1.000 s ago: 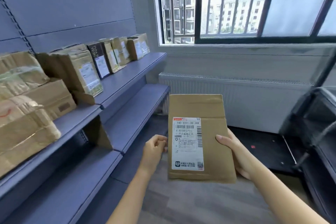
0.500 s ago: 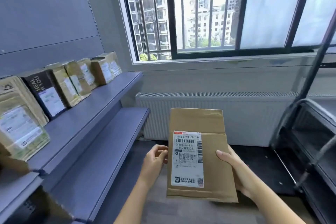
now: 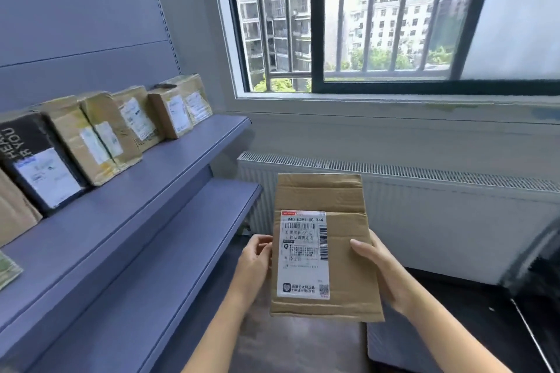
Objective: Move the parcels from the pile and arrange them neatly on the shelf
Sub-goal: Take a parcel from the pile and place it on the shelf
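Head view: both hands, left (image 3: 256, 263) and right (image 3: 380, 274), grasp a flat parcel (image 3: 324, 247) at lower centre, off the shelf (image 3: 127, 197) at left; its thin body could topple if stood unsupported.

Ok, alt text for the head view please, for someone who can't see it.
The left hand and right hand hold a flat cardboard parcel, label toward the camera. On the left, a row of parcels stands on the upper blue shelf.

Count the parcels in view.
8 parcels: one between left hand and right hand; six in a row on the upper shelf; one cut off at left. A corner below it may be another.
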A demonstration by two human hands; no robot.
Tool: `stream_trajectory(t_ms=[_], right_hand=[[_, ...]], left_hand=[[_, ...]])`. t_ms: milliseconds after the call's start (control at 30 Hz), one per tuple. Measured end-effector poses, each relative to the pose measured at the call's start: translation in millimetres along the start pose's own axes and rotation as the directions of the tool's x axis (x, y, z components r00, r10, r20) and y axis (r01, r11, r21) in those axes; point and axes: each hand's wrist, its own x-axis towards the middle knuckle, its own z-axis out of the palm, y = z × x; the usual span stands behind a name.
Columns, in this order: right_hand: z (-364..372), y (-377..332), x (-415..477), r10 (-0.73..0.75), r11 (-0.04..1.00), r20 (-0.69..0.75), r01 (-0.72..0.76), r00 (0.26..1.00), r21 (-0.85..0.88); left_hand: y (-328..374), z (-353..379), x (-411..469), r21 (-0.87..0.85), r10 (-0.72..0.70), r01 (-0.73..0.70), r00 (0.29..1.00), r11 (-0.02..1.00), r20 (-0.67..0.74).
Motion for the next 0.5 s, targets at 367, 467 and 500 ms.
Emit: stream_trajectory(t_ms=[367, 467, 500], right_hand=[[-38.0, -27.7, 146.9, 0.114, 0.993, 0.317, -0.104, 0.941, -0.049], [-14.3, -21.0, 173.0, 0.14, 0.99, 0.432, -0.133, 0.891, -0.047], [-4.0, -18.3, 181.0, 0.142, 0.989, 0.466, -0.14, 0.873, -0.04]], left_hand=[[24.0, 26.9, 63.1, -0.118, -0.164, 0.133, 0.933, 0.984, -0.321], [19.7, 9.9, 57.5, -0.134, -0.203, 0.161, 0.884, 0.978, -0.42], [17.7, 1.9, 55.4, -0.139, -0.213, 0.167, 0.863, 0.976, -0.458]])
